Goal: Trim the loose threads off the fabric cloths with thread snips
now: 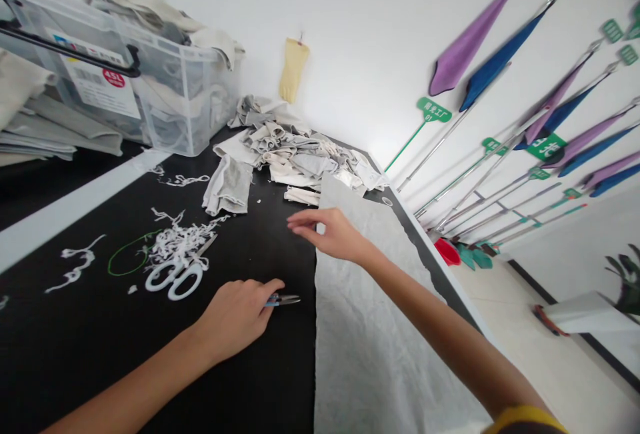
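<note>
My left hand [241, 317] is closed around a small pair of thread snips [283, 301] with blue handles, low over the black tabletop. The blades point right, toward the cloth's edge. Over the left edge of a long pale grey cloth [370, 327] hovers my right hand [327, 231], its fingers stretched out and the thumb below them; nothing shows in it. White-handled scissors [183, 277] lie left of my left hand, their blades partly under a tangle of white threads [183, 241]. A green loop of string [123, 257] lies beside that tangle.
Crumpled grey and cream fabric pieces [300, 151] are heaped at the table's far end. A clear plastic bin [200, 101] full of cloths stands at the back left. Mops [440, 154] lean along the right wall, and a yellow glove [294, 69] hangs above the heap.
</note>
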`<state>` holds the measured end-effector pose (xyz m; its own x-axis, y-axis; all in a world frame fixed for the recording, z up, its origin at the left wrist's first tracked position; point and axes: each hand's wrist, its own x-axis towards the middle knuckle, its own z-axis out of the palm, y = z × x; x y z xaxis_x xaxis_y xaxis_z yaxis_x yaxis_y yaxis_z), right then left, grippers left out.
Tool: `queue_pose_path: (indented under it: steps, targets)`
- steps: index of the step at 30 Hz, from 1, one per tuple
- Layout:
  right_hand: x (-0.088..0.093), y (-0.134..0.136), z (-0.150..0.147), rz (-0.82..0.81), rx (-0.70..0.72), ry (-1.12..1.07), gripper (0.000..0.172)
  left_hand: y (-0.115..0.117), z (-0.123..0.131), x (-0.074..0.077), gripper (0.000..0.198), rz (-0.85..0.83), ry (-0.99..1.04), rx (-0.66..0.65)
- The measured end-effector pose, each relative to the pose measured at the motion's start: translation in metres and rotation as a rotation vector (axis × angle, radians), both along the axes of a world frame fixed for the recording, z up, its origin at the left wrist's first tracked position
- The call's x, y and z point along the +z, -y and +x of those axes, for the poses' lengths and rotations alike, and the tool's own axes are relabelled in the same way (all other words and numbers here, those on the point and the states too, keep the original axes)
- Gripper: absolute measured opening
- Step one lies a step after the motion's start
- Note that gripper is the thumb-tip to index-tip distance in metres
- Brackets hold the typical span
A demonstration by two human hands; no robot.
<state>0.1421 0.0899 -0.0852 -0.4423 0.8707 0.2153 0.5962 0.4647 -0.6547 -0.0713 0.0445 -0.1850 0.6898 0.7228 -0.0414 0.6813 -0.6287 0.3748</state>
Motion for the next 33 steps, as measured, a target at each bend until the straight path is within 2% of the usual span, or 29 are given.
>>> queue_pose_path:
  steps: [4, 7, 12, 16, 24, 26, 30, 33]
  targets:
    - [-0.035, 0.043, 0.077, -0.067, -0.255, 0.175, 0.019, 0.001, 0.0, 0.0, 0.04, -0.008, 0.008, -0.01]
    - [-0.069, 0.067, 0.11, -0.115, -0.377, 0.181, 0.022, 0.0, 0.0, -0.001, 0.039, -0.019, 0.021, -0.008]
    - [-0.112, 0.082, 0.113, -0.069, -0.466, 0.056, 0.023, 0.0, 0.001, -0.005, 0.038, -0.015, 0.014, 0.003]
    - [-0.126, 0.082, 0.104, 0.027, -0.52, 0.01, 0.011, 0.0, 0.002, -0.003, 0.038, -0.014, -0.006, 0.005]
    - [-0.119, 0.08, 0.094, 0.144, -0.416, 0.202, 0.013, 0.0, 0.0, -0.001, 0.038, -0.007, 0.009, -0.01]
    - [-0.113, 0.078, 0.095, 0.169, -0.453, 0.169, 0.014, 0.0, 0.0, -0.002, 0.037, -0.001, 0.02, -0.01]
    - [-0.082, 0.069, 0.095, 0.244, -0.634, 0.032, 0.019, 0.0, 0.0, -0.003, 0.039, 0.018, 0.039, -0.027]
    - [-0.051, 0.059, 0.079, 0.258, -0.612, -0.014, 0.018, 0.001, 0.0, -0.003, 0.038, 0.026, 0.042, -0.025]
